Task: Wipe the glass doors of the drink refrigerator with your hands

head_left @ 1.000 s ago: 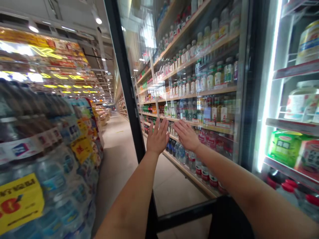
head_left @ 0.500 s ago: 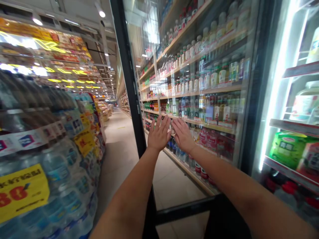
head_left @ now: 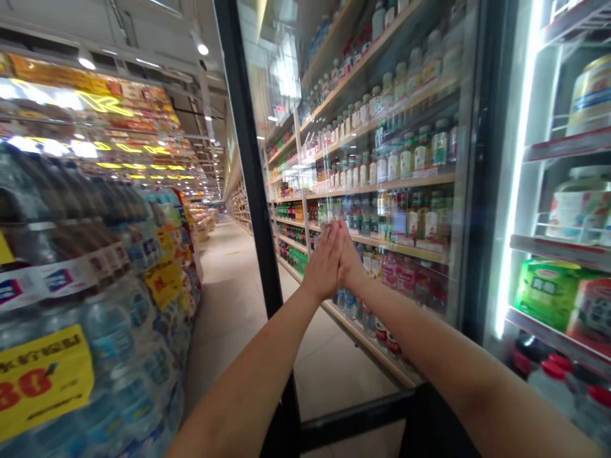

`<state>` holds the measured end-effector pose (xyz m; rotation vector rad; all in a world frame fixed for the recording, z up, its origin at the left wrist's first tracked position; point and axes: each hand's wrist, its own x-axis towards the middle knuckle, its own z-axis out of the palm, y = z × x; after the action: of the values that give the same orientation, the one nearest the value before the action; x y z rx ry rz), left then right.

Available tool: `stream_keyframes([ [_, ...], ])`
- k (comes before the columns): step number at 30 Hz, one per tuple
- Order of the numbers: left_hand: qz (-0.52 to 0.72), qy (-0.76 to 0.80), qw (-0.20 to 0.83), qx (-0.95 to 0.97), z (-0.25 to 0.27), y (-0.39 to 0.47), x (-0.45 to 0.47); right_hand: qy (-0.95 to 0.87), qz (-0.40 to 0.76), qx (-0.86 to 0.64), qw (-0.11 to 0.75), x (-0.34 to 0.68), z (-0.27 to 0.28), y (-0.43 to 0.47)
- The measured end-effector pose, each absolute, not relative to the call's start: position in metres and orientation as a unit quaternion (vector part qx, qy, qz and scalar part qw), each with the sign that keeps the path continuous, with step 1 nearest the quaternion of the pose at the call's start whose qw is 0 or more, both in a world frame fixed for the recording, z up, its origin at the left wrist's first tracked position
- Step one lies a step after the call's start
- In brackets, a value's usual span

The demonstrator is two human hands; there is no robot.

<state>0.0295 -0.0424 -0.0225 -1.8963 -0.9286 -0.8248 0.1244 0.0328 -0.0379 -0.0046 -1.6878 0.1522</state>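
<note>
Palm to palm, my left hand (head_left: pixel 322 264) and my right hand (head_left: pixel 352 261) meet in front of a black-framed glass door (head_left: pixel 252 159). The fingers of both hands are stretched out, pointing up and forward. Nothing shows between the palms, though their inner faces are hidden. The door stands swung out, its lower black bar (head_left: pixel 358 416) below my forearms. Rows of drink bottles (head_left: pixel 363 168) on shelves appear in the glass behind my hands; whether through it or as a reflection, I cannot tell.
To the right, a lit cooler holds a large white-labelled bottle (head_left: pixel 580 203), a green pack (head_left: pixel 544 289) and red-capped bottles (head_left: pixel 554 381). Stacked packs of bottled water (head_left: pixel 114 343) with a yellow price sign (head_left: pixel 45 381) stand at the left. An aisle floor (head_left: pixel 229 286) runs ahead.
My hands, spread side by side and apart before, have come together palm to palm. The view has shifted slightly, showing more of the cooler's red-capped bottles.
</note>
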Motion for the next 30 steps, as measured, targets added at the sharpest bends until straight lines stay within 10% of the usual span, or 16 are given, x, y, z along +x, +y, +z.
stream_keyframes([
  [12,-0.333,-0.512,0.479,-0.631,-0.034,-0.029,0.06,-0.689,-0.263,-0.317,0.596,0.231,-0.061,0.124],
  [30,-0.137,-0.416,0.542,-0.718,-0.061,-0.018,0.044,-0.695,-0.259,-0.327,0.585,0.232,-0.068,0.13],
])
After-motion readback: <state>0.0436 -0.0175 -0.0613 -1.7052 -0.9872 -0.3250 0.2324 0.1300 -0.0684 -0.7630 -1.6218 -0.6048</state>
